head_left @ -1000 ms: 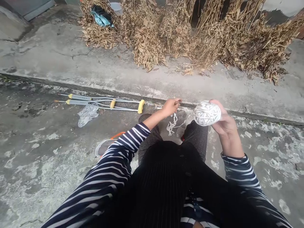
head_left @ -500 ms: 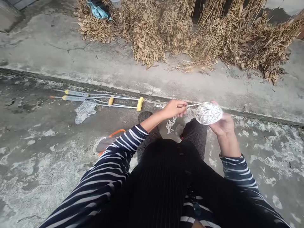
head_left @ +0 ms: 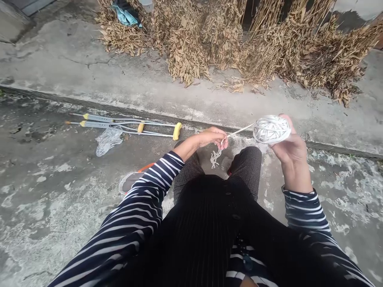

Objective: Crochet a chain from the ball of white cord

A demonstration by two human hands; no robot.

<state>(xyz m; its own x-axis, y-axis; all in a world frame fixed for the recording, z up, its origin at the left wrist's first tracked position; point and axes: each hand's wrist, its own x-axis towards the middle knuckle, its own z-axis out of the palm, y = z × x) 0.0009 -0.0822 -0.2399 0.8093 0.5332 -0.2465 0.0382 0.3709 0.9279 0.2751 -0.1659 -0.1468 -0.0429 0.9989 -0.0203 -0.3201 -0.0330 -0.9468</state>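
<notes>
A white ball of cord (head_left: 271, 129) rests in my right hand (head_left: 291, 145), whose fingers curl behind it and are partly hidden. From the ball's left side a taut strand (head_left: 241, 130) runs down to my left hand (head_left: 213, 138). The left fingers are pinched on that strand. Below them hangs or lies a loose, crinkled bunch of white cord (head_left: 214, 158), above the ground between my knees.
Two crutches (head_left: 131, 125) with yellow pads lie on the concrete to the left. A clear plastic bag (head_left: 108, 140) is beside them, and an orange-edged item (head_left: 128, 180) sits near my left sleeve. Dried plant bundles (head_left: 188, 48) line the raised ledge (head_left: 143, 85).
My right hand has shifted right and slightly up with the ball, which has turned. My left hand has moved a little left and down. The strand between them now slopes more.
</notes>
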